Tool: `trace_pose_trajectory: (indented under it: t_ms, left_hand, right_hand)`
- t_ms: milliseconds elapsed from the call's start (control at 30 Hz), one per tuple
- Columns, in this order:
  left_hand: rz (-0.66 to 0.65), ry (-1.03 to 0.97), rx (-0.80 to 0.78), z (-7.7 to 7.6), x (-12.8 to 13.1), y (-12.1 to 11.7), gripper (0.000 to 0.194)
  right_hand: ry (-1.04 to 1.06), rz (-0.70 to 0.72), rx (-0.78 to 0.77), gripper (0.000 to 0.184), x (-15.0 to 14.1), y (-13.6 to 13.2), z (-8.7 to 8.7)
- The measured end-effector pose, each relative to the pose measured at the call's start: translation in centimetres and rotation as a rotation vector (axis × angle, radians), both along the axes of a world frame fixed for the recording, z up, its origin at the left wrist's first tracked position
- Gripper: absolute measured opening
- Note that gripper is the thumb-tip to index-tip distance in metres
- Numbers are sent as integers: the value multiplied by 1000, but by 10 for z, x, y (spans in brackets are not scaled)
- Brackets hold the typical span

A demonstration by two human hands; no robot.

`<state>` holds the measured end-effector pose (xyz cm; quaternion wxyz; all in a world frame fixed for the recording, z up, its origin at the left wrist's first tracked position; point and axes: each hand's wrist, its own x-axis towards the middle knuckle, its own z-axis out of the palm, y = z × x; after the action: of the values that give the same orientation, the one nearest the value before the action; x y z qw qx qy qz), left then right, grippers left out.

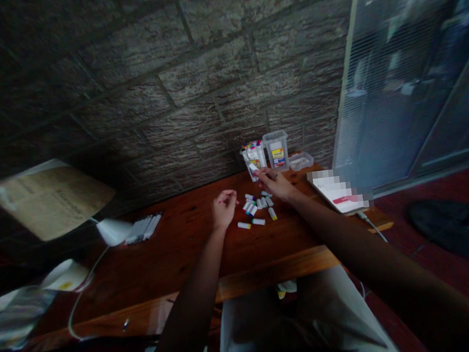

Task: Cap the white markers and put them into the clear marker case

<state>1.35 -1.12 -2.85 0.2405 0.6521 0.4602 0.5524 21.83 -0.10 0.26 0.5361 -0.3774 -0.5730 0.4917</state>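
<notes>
My right hand [274,184] is closed on a white marker [253,167], raised in front of a clear box of markers [254,152]. Fingers cover much of what it holds, so I cannot tell whether it is a whole marker or only a cap. My left hand [224,208] hovers left of a loose group of short white marker caps [250,208] with coloured ends. Its fingers are curled together, and whatever they may hold is hidden. Some caps lie nearer the front, among them a yellow-ended one [244,226].
Beside the marker box stands a clear container [277,151] with a yellow label, its clear lid [301,161] to the right. A white laptop-like device [333,190] sits at the table's right end. Leftward are several white markers [144,229], a lamp [51,200] and a white cup [65,275].
</notes>
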Motion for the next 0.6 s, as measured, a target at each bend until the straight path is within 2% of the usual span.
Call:
trace_pose_trajectory:
  t_ms: [233,467,600]
  left_hand:
    - [-3,9,0,-1,0,0,29]
    - [-6,7,-14,3,1,-3,27]
    - [4,-7,-12,4,2,-3,27]
  right_hand:
    - [36,-14,19,48,0,2,-4]
    - [1,-55,-29,52,0,-4,4]
    - [48,-53,-24,51,1,0,2]
